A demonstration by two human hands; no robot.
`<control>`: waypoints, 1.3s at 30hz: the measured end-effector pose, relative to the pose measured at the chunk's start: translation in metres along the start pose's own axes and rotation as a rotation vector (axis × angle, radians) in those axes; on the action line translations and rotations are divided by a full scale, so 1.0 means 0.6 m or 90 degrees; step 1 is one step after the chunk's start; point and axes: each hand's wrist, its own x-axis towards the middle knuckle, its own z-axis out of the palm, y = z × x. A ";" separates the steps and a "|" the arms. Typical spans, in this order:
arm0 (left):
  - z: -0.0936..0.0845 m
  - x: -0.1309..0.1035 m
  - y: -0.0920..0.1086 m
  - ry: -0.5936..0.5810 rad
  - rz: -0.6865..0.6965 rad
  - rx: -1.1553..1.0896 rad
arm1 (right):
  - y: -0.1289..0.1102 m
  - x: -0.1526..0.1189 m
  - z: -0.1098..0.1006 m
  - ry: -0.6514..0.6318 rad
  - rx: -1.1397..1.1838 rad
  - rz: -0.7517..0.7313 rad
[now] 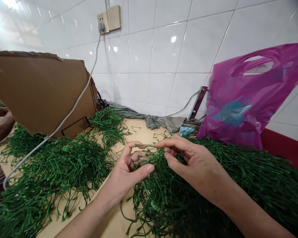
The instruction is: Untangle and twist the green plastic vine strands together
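Observation:
Green stems with small tips lie in a big heap (238, 165) under and to the right of my hands. My left hand (131, 168) is curved with thumb and fingers apart, a few thin stems lying across its fingers. Beside it, my right hand (191, 162) is over the heap's near-left part, its index finger stretched toward the left hand and touching a thin stem; its other fingers are curled. Another pile of the same stems (74, 162) spreads on the table to the left.
A cardboard sheet (44, 92) stands at the left, a grey cable (74, 105) hanging before it. Behind it shows another person's arm (2, 125). A purple bag (248, 99), grey cloth (154, 121) and small blue-white packet (186, 131) are near the tiled wall.

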 end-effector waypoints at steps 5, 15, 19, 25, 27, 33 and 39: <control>-0.001 0.005 -0.002 0.056 0.022 0.027 | -0.005 0.001 -0.012 0.006 -0.028 -0.009; -0.019 0.014 -0.014 -0.038 -0.032 -0.025 | 0.022 0.007 -0.024 -0.142 0.101 0.100; -0.016 0.011 -0.016 -0.082 -0.068 -0.038 | 0.034 0.004 -0.016 -0.117 0.056 0.069; -0.016 0.008 -0.023 -0.060 -0.005 0.009 | 0.034 0.005 -0.013 -0.064 0.029 0.040; -0.017 0.008 -0.023 -0.050 0.018 0.045 | 0.034 0.006 -0.013 -0.053 0.047 0.043; -0.020 0.012 -0.021 -0.041 -0.026 0.115 | 0.030 0.004 -0.011 -0.048 0.061 0.063; -0.023 0.014 -0.026 -0.055 -0.022 0.055 | 0.030 0.006 -0.013 -0.074 0.082 0.074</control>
